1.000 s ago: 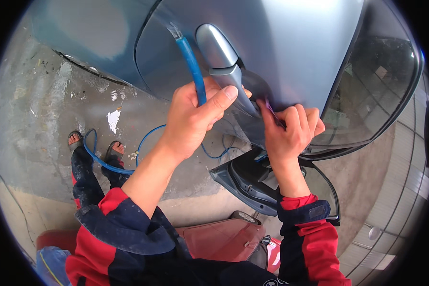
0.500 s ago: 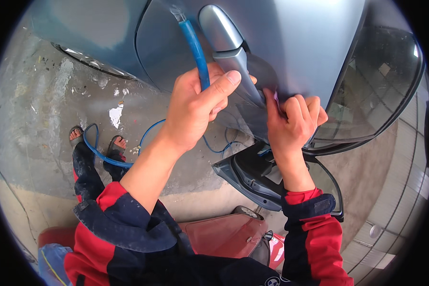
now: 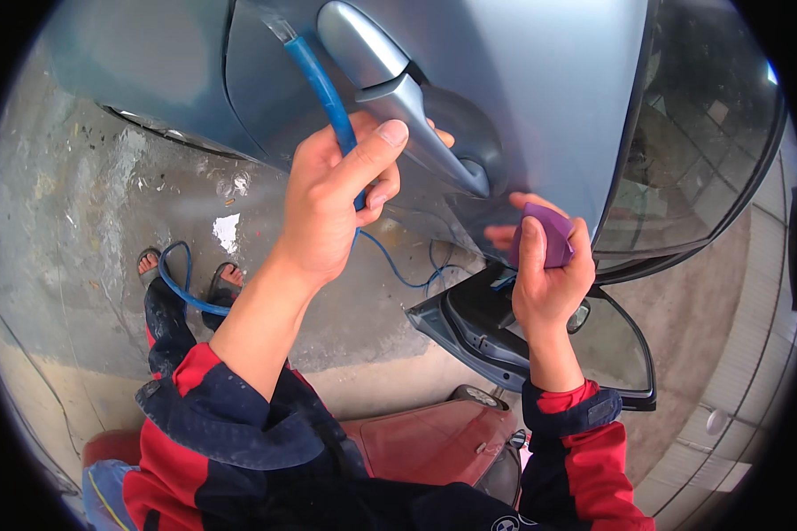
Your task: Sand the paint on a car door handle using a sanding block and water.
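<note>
Purple and folded, a sheet (image 3: 553,234) is pinched between the thumb and fingers of the right hand (image 3: 549,283), near the lower end of the handle (image 3: 450,165) but apart from it. The left hand (image 3: 328,199) holds the blue hose (image 3: 320,84) and grips the silvery handle, thumb in front, fingertips showing behind. The handle sits on a grey-blue door (image 3: 549,88); a red car (image 3: 425,438) stands on the floor (image 3: 266,327).

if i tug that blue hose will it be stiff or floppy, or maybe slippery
The blue hose probably bends easily, since it curves in loose loops over the floor. It seems somewhat springy: its end stands out past the left grip unsupported. It may be slippery, as what looks like water leaves that end.
</note>
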Demonstrator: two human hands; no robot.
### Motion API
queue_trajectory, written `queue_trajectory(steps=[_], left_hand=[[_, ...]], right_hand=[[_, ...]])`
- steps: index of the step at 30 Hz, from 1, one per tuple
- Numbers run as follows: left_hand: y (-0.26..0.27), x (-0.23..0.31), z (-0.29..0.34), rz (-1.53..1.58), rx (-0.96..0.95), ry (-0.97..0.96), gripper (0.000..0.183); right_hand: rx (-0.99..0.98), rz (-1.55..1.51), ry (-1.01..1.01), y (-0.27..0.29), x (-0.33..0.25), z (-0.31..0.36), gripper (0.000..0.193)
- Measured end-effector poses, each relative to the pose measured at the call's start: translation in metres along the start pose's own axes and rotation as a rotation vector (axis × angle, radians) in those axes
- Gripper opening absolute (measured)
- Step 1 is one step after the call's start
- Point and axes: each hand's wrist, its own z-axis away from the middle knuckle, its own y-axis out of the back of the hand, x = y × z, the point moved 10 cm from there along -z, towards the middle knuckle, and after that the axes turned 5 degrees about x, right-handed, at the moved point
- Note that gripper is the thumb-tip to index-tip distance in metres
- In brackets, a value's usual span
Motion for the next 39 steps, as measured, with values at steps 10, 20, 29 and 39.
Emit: queue_trajectory(steps=[10,20,29,39], left_hand=[[-0.003,0.008,-0.004,-0.018,-0.058,-0.026,0.042],[0.0,-0.001,-0.028,-0.018,-0.487,-0.074,0.058],[-0.005,0.015,-0.016,-0.114,-0.721,-0.291,0.072],[-0.006,0.014,-0.013,0.0,-0.708,-0.188,0.062]], right_hand=[[-0.269,-0.055,0.075,-0.008,-0.003,0.001,0.029],[0.155,0.416,0.538,-0.017,-0.057,-0.01,0.024],[0.339,0.676,0.804,-0.042,-0.062,0.03,0.014],[0.33,0.687,0.871,-0.05,-0.058,0.029,0.011]])
